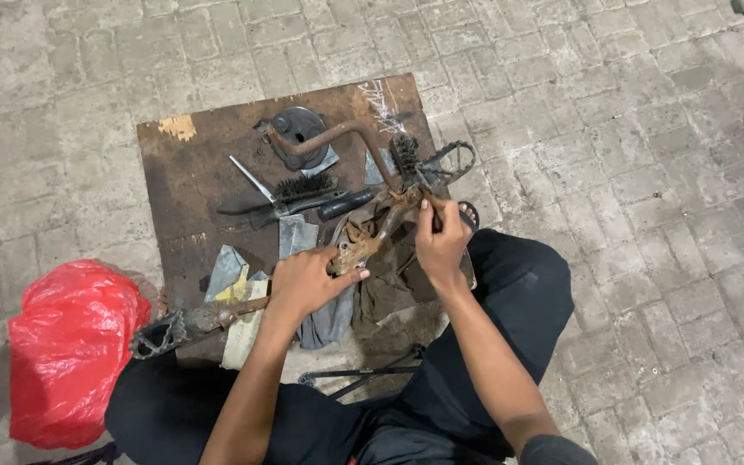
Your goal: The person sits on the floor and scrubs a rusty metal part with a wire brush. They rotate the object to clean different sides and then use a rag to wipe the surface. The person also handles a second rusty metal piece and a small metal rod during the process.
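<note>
Left hand grips the rusty crank tight while right hand, fingers closed on a brush, scrubs it; next calls for turning the crank

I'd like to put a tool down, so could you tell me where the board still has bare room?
The wooden board is bare along its left side, between the pale chipped patch and the pliers. Its right half is crowded: rusty crank, wire brush, rags, both hands.
</note>
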